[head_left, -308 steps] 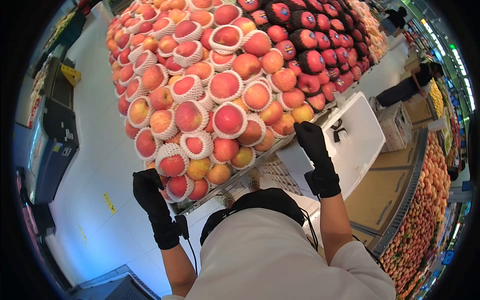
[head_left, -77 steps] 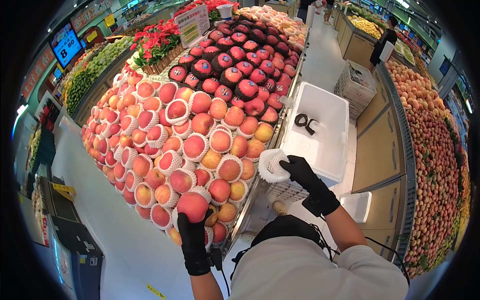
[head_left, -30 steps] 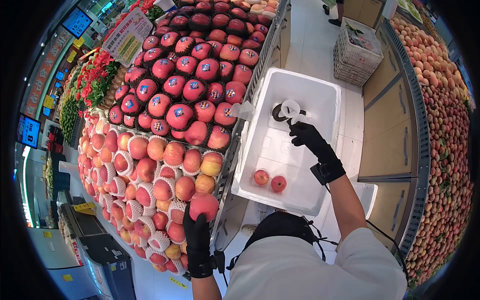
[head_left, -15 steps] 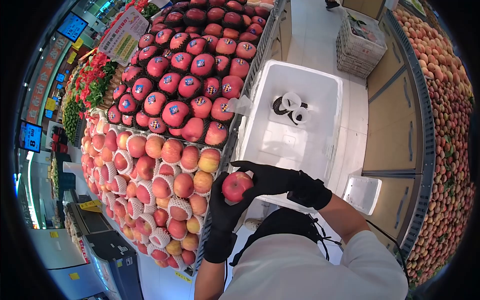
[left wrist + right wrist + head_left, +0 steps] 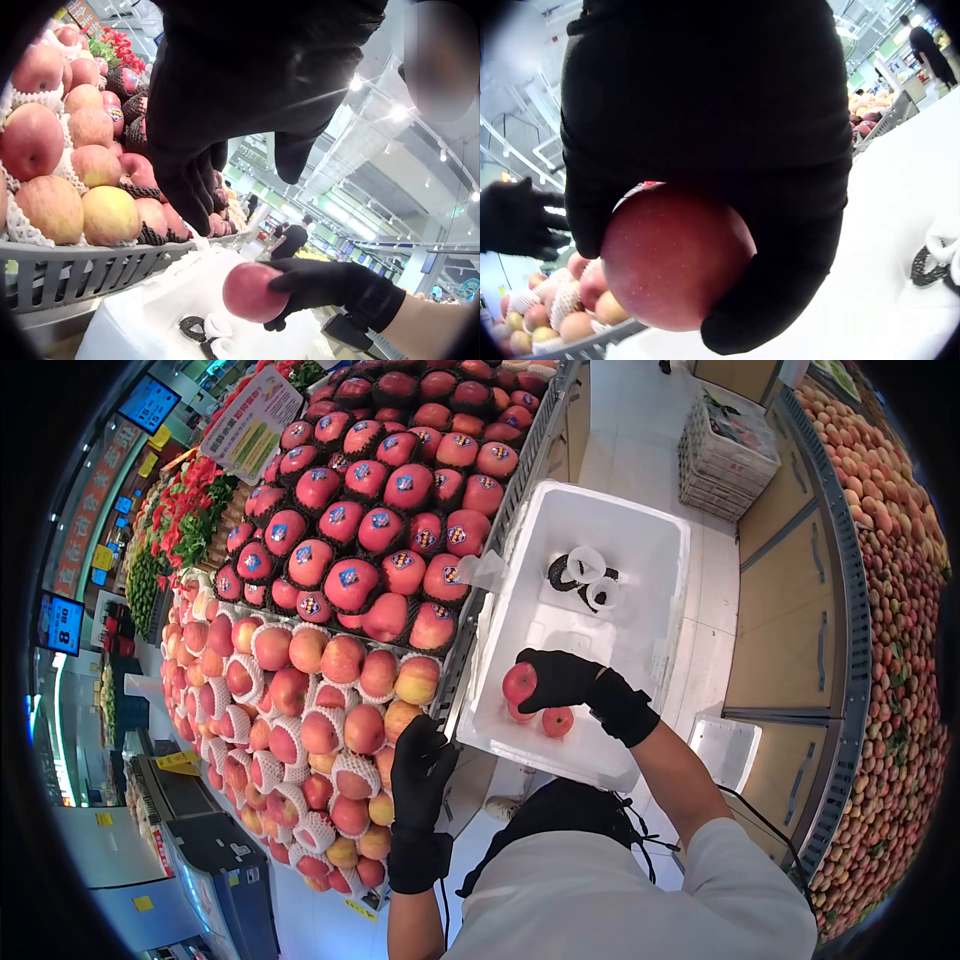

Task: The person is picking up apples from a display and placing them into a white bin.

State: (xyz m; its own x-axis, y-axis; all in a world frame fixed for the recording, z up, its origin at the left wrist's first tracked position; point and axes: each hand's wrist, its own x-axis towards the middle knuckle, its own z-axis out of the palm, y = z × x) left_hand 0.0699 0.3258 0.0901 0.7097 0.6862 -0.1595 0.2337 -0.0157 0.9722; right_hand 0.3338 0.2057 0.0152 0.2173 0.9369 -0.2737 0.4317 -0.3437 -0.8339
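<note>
My right hand (image 5: 568,682), in a black glove, grips a red apple (image 5: 519,683) over the near end of a white foam box (image 5: 545,525). In the right wrist view, fingers and thumb curl round the apple (image 5: 675,259). Below it in the box, one apple (image 5: 557,722) lies in sight and another is partly hidden by the held one. White foam nets (image 5: 585,565) and black nets lie farther back in the box. My gloved left hand (image 5: 422,775) holds nothing, its fingers loosely bent beside the display's edge. The left wrist view shows that hand (image 5: 255,82) with thumb apart.
Left of the box, a sloping display holds apples (image 5: 363,728) in white nets and darker apples (image 5: 350,580) in black nets. A grey slatted rail (image 5: 465,670) edges it. Stacked crates (image 5: 727,455) and a wooden-fronted fruit stand (image 5: 785,630) are on the right.
The right hand earlier dropped a white foam net into the box. Half a second ago both hands were round the apple; now the left has let go and the right has carried it over the box.
</note>
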